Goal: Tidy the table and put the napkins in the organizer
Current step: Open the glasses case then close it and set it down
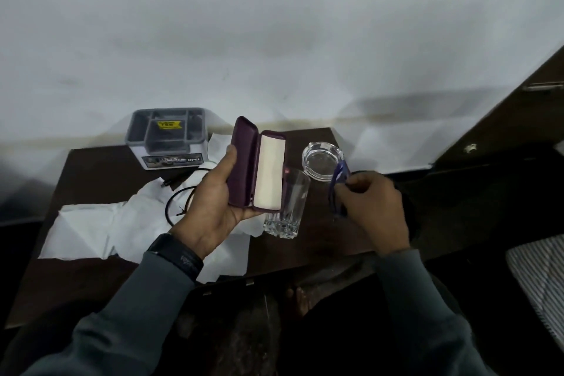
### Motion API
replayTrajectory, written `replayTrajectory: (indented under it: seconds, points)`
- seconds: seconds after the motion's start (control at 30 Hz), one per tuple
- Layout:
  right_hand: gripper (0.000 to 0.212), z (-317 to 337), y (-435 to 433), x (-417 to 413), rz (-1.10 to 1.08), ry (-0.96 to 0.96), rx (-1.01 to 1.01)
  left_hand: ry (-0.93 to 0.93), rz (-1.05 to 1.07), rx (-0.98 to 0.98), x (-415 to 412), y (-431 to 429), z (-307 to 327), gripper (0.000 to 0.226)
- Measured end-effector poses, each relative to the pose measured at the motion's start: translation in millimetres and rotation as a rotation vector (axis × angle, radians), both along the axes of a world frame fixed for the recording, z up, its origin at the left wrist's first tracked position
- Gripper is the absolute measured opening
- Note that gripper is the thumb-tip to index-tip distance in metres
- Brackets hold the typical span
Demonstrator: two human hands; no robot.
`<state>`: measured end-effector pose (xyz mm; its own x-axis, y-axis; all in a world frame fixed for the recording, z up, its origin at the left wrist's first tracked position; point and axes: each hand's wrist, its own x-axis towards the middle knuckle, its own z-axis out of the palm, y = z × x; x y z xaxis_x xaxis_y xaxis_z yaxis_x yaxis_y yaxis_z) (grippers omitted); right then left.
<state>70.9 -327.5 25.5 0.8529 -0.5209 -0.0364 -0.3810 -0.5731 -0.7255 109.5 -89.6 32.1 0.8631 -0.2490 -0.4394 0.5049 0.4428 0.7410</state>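
My left hand [210, 207] holds an open purple glasses case [254, 166] with a cream lining above the dark table [91, 180]. To its right, my right hand [375, 210] pinches blue-framed glasses [337, 185], folded and hanging down. White napkins [106, 229] lie crumpled and spread on the table under my left hand; another one [218, 146] lies beside the organizer. The grey organizer [166, 134], with several compartments and a yellow label inside, stands at the table's far left.
A tall clear drinking glass [288, 204] stands between my hands. A glass ashtray [322, 157] sits behind it. A black cord [180, 195] loops over the napkins. A white-covered bed [274, 55] lies beyond the table, a wooden cabinet [518, 119] at right.
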Motion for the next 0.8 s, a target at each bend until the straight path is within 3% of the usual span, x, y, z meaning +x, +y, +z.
replayTrajectory:
  seconds: [0.23, 0.53, 0.8]
  points:
    - [0.015, 32.4, 42.6, 10.1, 0.156, -0.321, 0.319, 0.01, 0.036, 0.001, -1.4, -4.7, -5.2, 0.044]
    - [0.017, 10.6, 81.3, 11.5, 0.367, -0.362, -0.029, -0.015, 0.023, -0.026, -3.4, -4.2, -6.5, 0.05]
    - [0.017, 0.8, 91.3, 15.1, 0.371, -0.366, -0.162, -0.035, 0.02, -0.029, -3.3, -1.4, -6.6, 0.054]
